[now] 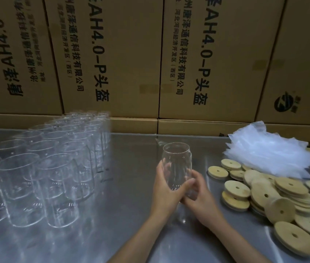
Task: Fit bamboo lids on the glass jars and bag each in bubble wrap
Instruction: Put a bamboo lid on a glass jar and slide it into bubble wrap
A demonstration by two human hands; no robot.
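Note:
A clear glass jar (176, 160) without a lid stands upright at the middle of the metal table, held between both hands. My left hand (166, 188) grips its lower left side, fingers curled round the glass. My right hand (200, 194) wraps its lower right side and base. A heap of round bamboo lids (275, 194), each with a small hole, lies to the right of the jar. Behind the lids sits a pile of clear bubble-wrap bags (271, 150). Several rows of empty glass jars (55, 158) stand on the left.
The shiny steel table (131, 215) reflects the jars. A wall of stacked brown cardboard cartons (131, 54) with printed text runs along the table's far edge.

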